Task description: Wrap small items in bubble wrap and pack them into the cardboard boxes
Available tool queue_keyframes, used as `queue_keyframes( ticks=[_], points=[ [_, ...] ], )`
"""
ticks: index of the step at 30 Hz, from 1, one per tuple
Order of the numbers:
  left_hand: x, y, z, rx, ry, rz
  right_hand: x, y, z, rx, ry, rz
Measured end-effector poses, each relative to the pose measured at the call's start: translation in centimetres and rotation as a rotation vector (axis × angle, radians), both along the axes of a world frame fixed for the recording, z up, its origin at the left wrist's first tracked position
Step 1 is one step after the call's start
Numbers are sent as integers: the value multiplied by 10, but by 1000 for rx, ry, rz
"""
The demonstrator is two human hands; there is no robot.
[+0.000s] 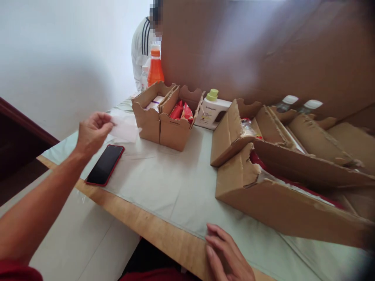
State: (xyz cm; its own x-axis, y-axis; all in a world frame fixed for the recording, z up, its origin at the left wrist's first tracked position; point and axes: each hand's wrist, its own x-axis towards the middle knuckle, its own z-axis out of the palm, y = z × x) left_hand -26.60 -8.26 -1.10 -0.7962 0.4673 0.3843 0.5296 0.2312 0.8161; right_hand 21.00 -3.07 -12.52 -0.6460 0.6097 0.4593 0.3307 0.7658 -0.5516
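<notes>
My left hand point(95, 130) pinches the edge of a thin, whitish, see-through sheet point(125, 128), perhaps a small plastic bag; its exact kind I cannot make out. The sheet lies just above or on the pale cloth, beside two small cardboard boxes. Below that hand rests a black phone point(105, 164) in a red case. At the table's front edge is my right hand point(227, 253), fingers loosely extended and holding nothing. The nearer small boxes contain red packets point(181, 111) and a white-and-purple pack point(155, 102).
A white bottle with a green cap point(212, 109) stands behind the boxes. Larger cardboard boxes point(281, 207) fill the right side. An orange bottle point(155, 68) is at the back left, with a person in a white top point(139, 47) beyond. A tall cardboard panel point(234, 50) closes the back.
</notes>
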Motion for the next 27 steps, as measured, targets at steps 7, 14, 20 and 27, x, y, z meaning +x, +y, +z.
queue_keyframes(
  ticks=[7, 14, 20, 27],
  points=[
    [198, -9, -58, 14, 115, -332, -43, -2, 27, -192, 87, 68],
    [295, -41, -93, -1, 127, -850, 16, -2, 32, -160, 130, -179],
    [195, -34, -75, -255, 259, -557, 13, 9, 30, -71, 28, -152],
    [119, 5, -82, -594, 199, -426, -20, 25, 19, 34, -329, -274]
  ],
)
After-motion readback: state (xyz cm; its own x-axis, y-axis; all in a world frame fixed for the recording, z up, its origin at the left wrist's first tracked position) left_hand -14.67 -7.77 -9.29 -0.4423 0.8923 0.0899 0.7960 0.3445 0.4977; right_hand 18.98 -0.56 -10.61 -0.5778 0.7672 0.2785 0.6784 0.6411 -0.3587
